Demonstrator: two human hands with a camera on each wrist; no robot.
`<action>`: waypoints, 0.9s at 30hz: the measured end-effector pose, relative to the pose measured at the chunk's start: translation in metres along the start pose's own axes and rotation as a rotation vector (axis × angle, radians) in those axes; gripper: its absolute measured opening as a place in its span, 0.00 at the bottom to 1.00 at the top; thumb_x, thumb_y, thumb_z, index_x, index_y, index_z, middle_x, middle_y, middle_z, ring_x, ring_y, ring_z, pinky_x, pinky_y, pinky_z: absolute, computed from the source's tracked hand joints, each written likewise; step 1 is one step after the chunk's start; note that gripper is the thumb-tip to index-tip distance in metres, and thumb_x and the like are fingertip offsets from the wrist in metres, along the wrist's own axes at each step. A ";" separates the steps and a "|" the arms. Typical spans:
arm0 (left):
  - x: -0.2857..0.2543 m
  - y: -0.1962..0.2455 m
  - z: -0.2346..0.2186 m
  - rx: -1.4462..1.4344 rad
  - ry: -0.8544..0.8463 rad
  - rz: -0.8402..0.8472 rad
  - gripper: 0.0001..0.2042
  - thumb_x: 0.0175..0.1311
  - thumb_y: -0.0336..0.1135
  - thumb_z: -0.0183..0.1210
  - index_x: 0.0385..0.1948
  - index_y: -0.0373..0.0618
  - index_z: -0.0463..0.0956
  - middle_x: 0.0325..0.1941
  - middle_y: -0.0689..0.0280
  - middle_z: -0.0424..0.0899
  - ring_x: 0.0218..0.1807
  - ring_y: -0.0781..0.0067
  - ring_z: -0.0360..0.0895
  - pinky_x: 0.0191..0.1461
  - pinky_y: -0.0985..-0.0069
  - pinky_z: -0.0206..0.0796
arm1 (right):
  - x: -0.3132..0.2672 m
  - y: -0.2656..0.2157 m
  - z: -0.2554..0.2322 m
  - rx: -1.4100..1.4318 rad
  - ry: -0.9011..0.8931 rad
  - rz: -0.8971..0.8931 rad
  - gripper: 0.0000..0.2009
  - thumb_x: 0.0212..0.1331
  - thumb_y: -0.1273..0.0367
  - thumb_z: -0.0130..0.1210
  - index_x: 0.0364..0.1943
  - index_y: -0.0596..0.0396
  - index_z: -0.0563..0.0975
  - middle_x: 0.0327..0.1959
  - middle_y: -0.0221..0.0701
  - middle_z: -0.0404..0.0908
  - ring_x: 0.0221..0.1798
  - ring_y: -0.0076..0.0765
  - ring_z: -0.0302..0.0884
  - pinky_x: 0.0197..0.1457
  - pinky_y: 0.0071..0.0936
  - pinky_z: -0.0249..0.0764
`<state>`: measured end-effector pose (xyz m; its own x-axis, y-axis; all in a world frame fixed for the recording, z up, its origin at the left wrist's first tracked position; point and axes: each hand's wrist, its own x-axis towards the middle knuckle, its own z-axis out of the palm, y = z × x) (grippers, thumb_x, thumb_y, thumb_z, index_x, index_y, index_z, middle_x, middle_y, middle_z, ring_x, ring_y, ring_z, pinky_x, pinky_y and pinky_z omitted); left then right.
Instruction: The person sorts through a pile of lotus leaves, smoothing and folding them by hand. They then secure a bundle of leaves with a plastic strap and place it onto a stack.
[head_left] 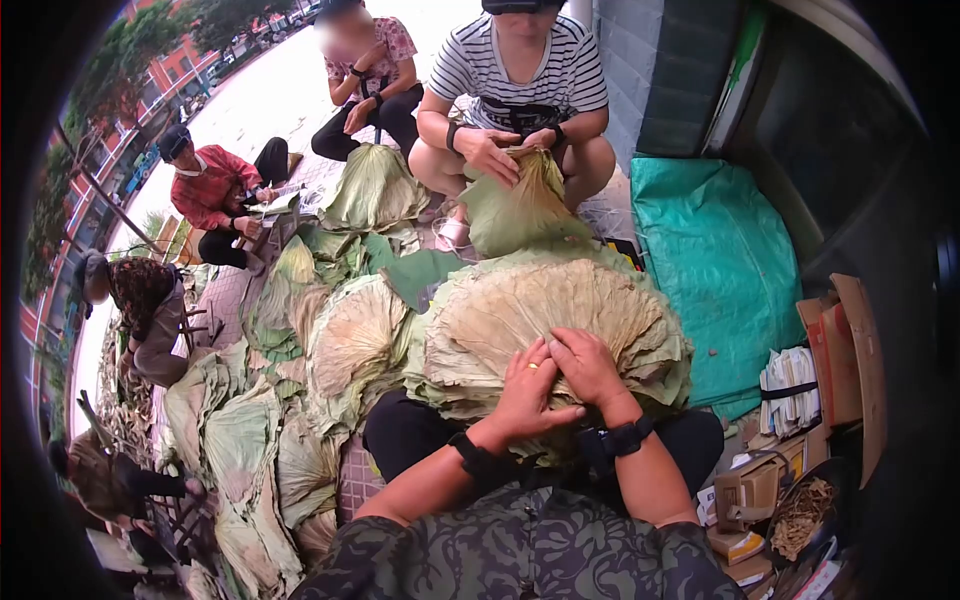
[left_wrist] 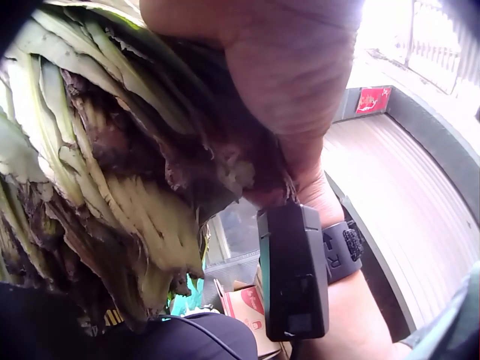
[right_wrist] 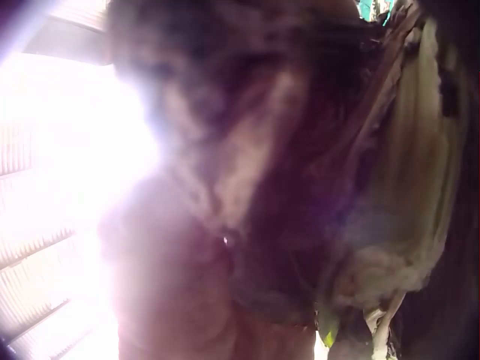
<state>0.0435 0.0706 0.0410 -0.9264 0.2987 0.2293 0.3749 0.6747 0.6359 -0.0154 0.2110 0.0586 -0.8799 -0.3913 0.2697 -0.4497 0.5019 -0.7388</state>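
Observation:
A thick stack of large dried leaves, like lotus leaves [head_left: 545, 310], lies across the wearer's lap. On its near part the left hand [head_left: 528, 392] rests with extended fingers, a ring on one and the thumb pointing right. Beside it the right hand [head_left: 592, 370] lies on the top leaf, its fingertips meeting the left hand's. In the left wrist view the layered, folded leaf edges [left_wrist: 142, 217] hang beside the hand [left_wrist: 292, 67]. The right wrist view is blurred and glaring, with leaf folds [right_wrist: 405, 180] at the right.
Opposite, a person in a striped shirt holds a gathered leaf bundle [head_left: 525, 205]. More leaf piles [head_left: 240, 430] spread over the paving at left, where several people sit. A green tarp [head_left: 710, 270], tied papers [head_left: 790, 390] and cardboard boxes [head_left: 750, 490] lie at right.

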 end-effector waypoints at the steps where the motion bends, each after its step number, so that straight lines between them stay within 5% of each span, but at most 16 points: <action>1: 0.001 -0.002 -0.004 -0.058 -0.010 0.058 0.40 0.45 0.58 0.61 0.57 0.41 0.61 0.63 0.50 0.60 0.68 0.47 0.50 0.67 0.49 0.38 | 0.000 0.001 -0.001 0.014 -0.006 -0.017 0.17 0.59 0.61 0.47 0.43 0.62 0.75 0.41 0.45 0.78 0.47 0.52 0.73 0.52 0.39 0.67; 3: 0.006 -0.001 -0.018 -0.112 -0.025 0.114 0.37 0.46 0.56 0.61 0.56 0.41 0.63 0.62 0.50 0.61 0.67 0.47 0.52 0.67 0.51 0.40 | -0.001 -0.002 -0.004 0.035 0.007 -0.009 0.16 0.58 0.60 0.47 0.42 0.59 0.76 0.41 0.42 0.78 0.46 0.50 0.73 0.51 0.39 0.66; 5: 0.011 0.004 -0.029 -0.555 -0.044 0.038 0.30 0.48 0.49 0.63 0.51 0.39 0.68 0.58 0.52 0.67 0.64 0.49 0.59 0.65 0.57 0.48 | -0.001 0.001 -0.003 0.074 0.025 -0.002 0.16 0.57 0.60 0.47 0.41 0.56 0.76 0.40 0.39 0.78 0.46 0.47 0.72 0.51 0.40 0.66; 11: 0.011 0.001 -0.009 -0.210 0.152 0.119 0.21 0.50 0.39 0.64 0.43 0.37 0.73 0.54 0.54 0.72 0.60 0.52 0.65 0.60 0.63 0.57 | -0.002 0.007 -0.004 0.088 0.032 -0.011 0.15 0.57 0.60 0.47 0.39 0.56 0.76 0.40 0.38 0.78 0.46 0.47 0.72 0.52 0.39 0.65; 15: 0.009 0.000 -0.009 -0.370 0.171 0.050 0.17 0.51 0.36 0.64 0.41 0.36 0.74 0.54 0.54 0.72 0.58 0.57 0.68 0.60 0.64 0.59 | -0.002 0.008 -0.003 0.079 0.037 -0.027 0.15 0.57 0.59 0.48 0.38 0.55 0.76 0.40 0.37 0.78 0.47 0.47 0.71 0.52 0.39 0.65; 18: 0.012 0.006 -0.020 -0.831 0.295 -0.336 0.14 0.56 0.32 0.62 0.41 0.35 0.74 0.56 0.57 0.72 0.54 0.68 0.71 0.57 0.71 0.62 | -0.003 0.009 -0.002 0.075 0.042 -0.012 0.15 0.56 0.59 0.48 0.39 0.55 0.76 0.42 0.37 0.77 0.48 0.46 0.71 0.53 0.39 0.64; 22: 0.037 -0.038 -0.030 -0.612 0.606 -0.454 0.21 0.56 0.35 0.62 0.49 0.36 0.69 0.53 0.54 0.72 0.54 0.65 0.71 0.49 0.75 0.68 | -0.005 0.009 -0.004 0.033 0.027 -0.023 0.16 0.56 0.59 0.48 0.42 0.55 0.76 0.45 0.38 0.76 0.50 0.46 0.70 0.55 0.38 0.63; 27: 0.085 -0.037 -0.062 -0.858 0.592 -0.765 0.37 0.53 0.42 0.64 0.61 0.41 0.53 0.65 0.52 0.56 0.60 0.56 0.63 0.50 0.57 0.67 | -0.004 0.006 -0.007 0.019 -0.020 -0.004 0.17 0.56 0.60 0.48 0.44 0.56 0.75 0.47 0.39 0.76 0.52 0.47 0.69 0.57 0.37 0.62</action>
<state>-0.0508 0.0294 0.0823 -0.8516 -0.4604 -0.2507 -0.1919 -0.1712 0.9664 -0.0154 0.2212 0.0569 -0.8746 -0.4090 0.2603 -0.4502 0.4859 -0.7492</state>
